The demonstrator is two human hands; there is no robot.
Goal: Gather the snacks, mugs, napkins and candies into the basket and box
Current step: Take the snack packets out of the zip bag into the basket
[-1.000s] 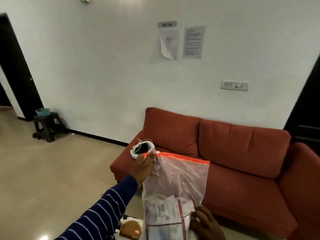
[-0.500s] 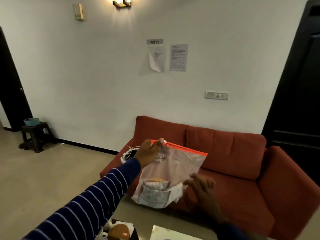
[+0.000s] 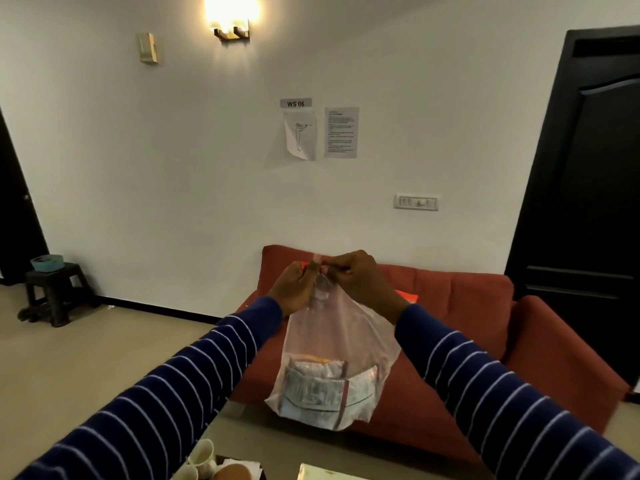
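Observation:
A clear zip bag [image 3: 341,344] with an orange-red seal strip hangs in the air in front of me, with white snack packets [image 3: 318,393] lying in its bottom. My left hand [image 3: 296,284] and my right hand [image 3: 356,277] both pinch the bag's top edge, close together at its left end. At the bottom edge of the view stand white mugs [image 3: 201,457] and a round brown item [image 3: 233,472] next to some white napkins [image 3: 242,463]. Where they sit is cut off by the frame.
A red sofa [image 3: 485,327] stands behind the bag against the white wall. A dark stool [image 3: 52,289] with a blue bowl is at the far left. A black door [image 3: 588,168] is on the right. A pale box corner [image 3: 325,472] shows at the bottom.
My right hand has come up from under the bag to its top edge beside my left hand. The bag hangs straight now. The view has tilted upward.

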